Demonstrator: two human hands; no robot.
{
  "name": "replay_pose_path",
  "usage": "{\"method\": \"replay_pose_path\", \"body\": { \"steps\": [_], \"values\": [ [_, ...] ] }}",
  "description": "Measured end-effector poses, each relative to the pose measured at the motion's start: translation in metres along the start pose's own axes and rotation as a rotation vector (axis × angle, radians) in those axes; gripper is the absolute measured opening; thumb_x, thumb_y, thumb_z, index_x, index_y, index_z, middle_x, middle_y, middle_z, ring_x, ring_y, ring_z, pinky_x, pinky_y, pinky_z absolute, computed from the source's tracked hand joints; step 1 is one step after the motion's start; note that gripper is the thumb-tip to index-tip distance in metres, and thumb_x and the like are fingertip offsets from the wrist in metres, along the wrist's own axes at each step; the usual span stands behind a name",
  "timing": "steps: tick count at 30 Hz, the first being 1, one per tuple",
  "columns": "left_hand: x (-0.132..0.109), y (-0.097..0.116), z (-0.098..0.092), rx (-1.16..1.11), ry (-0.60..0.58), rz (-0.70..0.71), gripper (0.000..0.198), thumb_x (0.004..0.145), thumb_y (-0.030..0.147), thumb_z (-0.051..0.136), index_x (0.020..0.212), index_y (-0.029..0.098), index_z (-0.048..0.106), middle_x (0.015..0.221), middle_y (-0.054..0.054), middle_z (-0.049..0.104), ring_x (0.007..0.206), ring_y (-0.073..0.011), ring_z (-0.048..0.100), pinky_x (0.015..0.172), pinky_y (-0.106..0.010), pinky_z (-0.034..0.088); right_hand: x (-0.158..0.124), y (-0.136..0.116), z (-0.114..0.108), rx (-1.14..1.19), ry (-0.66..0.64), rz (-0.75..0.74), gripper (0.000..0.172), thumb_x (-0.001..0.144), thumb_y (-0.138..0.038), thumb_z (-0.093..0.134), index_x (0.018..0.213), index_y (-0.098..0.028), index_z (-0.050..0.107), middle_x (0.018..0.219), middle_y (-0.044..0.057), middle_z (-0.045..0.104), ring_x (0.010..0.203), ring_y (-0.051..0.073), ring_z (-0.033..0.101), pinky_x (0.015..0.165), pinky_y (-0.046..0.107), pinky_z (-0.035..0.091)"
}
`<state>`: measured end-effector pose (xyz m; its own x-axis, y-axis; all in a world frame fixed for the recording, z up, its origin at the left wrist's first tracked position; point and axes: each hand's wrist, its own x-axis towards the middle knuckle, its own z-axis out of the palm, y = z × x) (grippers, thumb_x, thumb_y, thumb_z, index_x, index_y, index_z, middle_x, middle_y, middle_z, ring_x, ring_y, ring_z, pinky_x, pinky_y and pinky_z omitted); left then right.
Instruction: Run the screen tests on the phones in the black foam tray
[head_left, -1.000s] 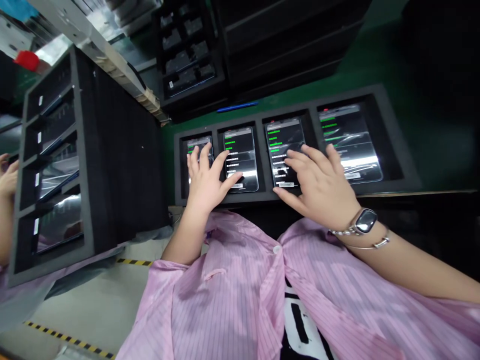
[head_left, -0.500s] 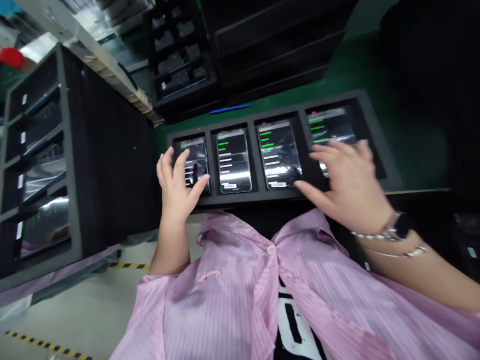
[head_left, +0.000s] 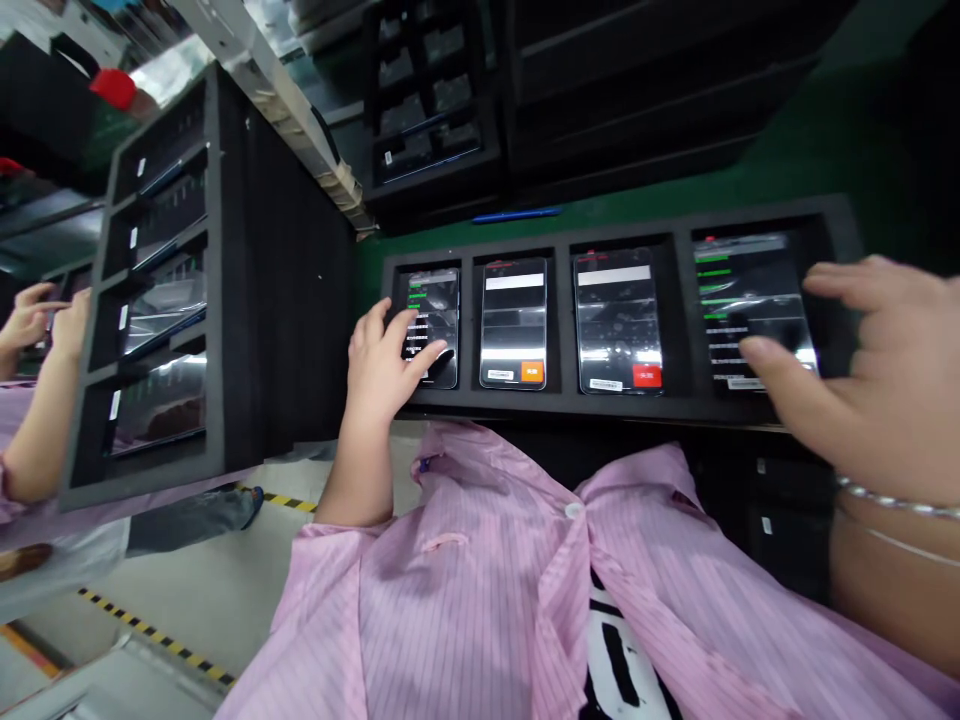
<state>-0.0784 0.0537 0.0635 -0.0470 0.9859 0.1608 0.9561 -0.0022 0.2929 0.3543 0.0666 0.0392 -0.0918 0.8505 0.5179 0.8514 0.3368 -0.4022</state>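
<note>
A dark foam tray [head_left: 559,325] lies before me with smartphones in its slots. My left hand [head_left: 386,360] hovers at the leftmost smartphone [head_left: 442,330], fingers spread and partly over its screen. My right hand [head_left: 885,360] is by the rightmost smartphone [head_left: 750,290], thumb over its lower part, fingers apart at its right side. Green and white text lines show on both of these screens. The second smartphone [head_left: 514,330] has a white bar and an orange button; the third smartphone [head_left: 619,320] has a white bar and a red button. Whether either hand touches a screen is unclear.
A stack of black foam trays [head_left: 289,270] with smartphones stands at the left. Behind are another phone tray [head_left: 427,130] and a blue pen [head_left: 516,215] on the green table [head_left: 600,215]. Another person's hands [head_left: 45,320] show at the far left.
The view has shifted left, so things sit further right. The two middle screens went from text lists to white bars with coloured buttons. My right hand moved rightward off the rightmost phone's middle.
</note>
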Motion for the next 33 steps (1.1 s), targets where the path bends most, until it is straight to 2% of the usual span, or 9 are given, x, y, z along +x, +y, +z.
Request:
{"method": "replay_pose_path", "body": {
  "steps": [2,5,8,11,16,21,26,29,33],
  "values": [
    [0.029,0.003,-0.007,-0.012,0.060,0.066,0.070,0.093,0.078,0.054,0.136,0.024,0.065,0.153,-0.017,0.054,0.143,-0.0391,0.052,0.120,-0.055,0.043,0.035,0.000,-0.003,-0.002,-0.098,0.043,0.094,0.093,-0.089,0.036,0.138,-0.012,0.064,0.129,0.024,0.065,0.131,0.042,0.059,0.110,0.064,0.045],
    [0.092,0.011,-0.005,-0.085,0.097,0.189,0.062,0.098,0.072,0.050,0.136,0.026,0.063,0.144,-0.012,0.061,0.136,-0.0314,0.057,0.116,-0.046,0.045,0.097,0.002,0.009,-0.129,-0.438,0.227,0.091,0.096,-0.084,0.034,0.143,-0.012,0.063,0.132,0.021,0.065,0.121,0.037,0.064,0.089,0.052,0.050],
    [0.145,0.014,0.012,-0.030,-0.018,0.157,0.050,0.103,0.063,0.048,0.123,0.022,0.070,0.124,-0.013,0.070,0.122,-0.0312,0.066,0.109,-0.045,0.048,0.144,0.009,0.041,-0.309,-0.641,0.296,0.112,0.088,-0.094,0.020,0.125,-0.003,0.072,0.110,0.021,0.070,0.104,0.036,0.068,0.071,0.049,0.043],
    [0.162,0.011,0.031,0.106,-0.195,0.067,0.052,0.105,0.059,0.042,0.107,0.019,0.075,0.109,-0.016,0.074,0.108,-0.0344,0.069,0.101,-0.048,0.050,0.161,0.016,0.071,-0.367,-0.751,0.336,0.118,0.085,-0.092,0.008,0.108,0.003,0.075,0.092,0.021,0.069,0.097,0.040,0.068,0.065,0.050,0.039],
    [0.154,0.023,0.031,0.227,-0.218,0.070,0.062,0.109,0.054,0.026,0.115,0.017,0.076,0.124,-0.019,0.073,0.117,-0.0374,0.066,0.109,-0.057,0.041,0.160,0.008,0.080,-0.324,-0.692,0.276,0.092,0.103,-0.070,0.019,0.102,0.003,0.075,0.089,0.022,0.068,0.095,0.036,0.069,0.071,0.048,0.042],
    [0.155,0.088,0.043,0.073,-0.198,0.226,0.056,0.110,0.057,0.029,0.131,0.024,0.069,0.135,-0.012,0.070,0.127,-0.0321,0.063,0.108,-0.047,0.045,0.164,-0.041,0.103,-0.210,-0.614,0.131,0.049,0.110,-0.043,0.042,0.112,-0.004,0.072,0.107,0.023,0.072,0.102,0.029,0.067,0.086,0.043,0.048],
    [0.157,0.116,0.067,0.108,-0.258,0.235,0.055,0.109,0.058,0.038,0.126,0.018,0.072,0.131,-0.016,0.071,0.128,-0.0360,0.063,0.113,-0.052,0.042,0.163,-0.069,0.123,-0.166,-0.612,0.076,0.042,0.110,-0.031,0.045,0.106,0.000,0.073,0.108,0.025,0.072,0.111,0.034,0.066,0.101,0.051,0.046],
    [0.155,0.094,0.043,-0.037,-0.114,0.217,0.049,0.108,0.056,0.043,0.135,0.022,0.067,0.139,-0.012,0.068,0.134,-0.0306,0.061,0.115,-0.045,0.042,0.154,-0.065,0.085,-0.084,-0.488,0.054,0.042,0.113,-0.028,0.037,0.118,-0.004,0.071,0.118,0.019,0.071,0.114,0.027,0.066,0.100,0.041,0.049],
    [0.110,0.050,-0.011,-0.200,0.093,0.286,0.049,0.110,0.055,0.037,0.128,0.022,0.069,0.133,-0.009,0.071,0.130,-0.0225,0.063,0.116,-0.035,0.044,0.107,-0.057,0.003,0.292,-0.053,-0.066,0.040,0.110,-0.034,0.043,0.124,-0.013,0.073,0.119,0.011,0.073,0.112,0.022,0.068,0.098,0.037,0.052]
  ]
}}
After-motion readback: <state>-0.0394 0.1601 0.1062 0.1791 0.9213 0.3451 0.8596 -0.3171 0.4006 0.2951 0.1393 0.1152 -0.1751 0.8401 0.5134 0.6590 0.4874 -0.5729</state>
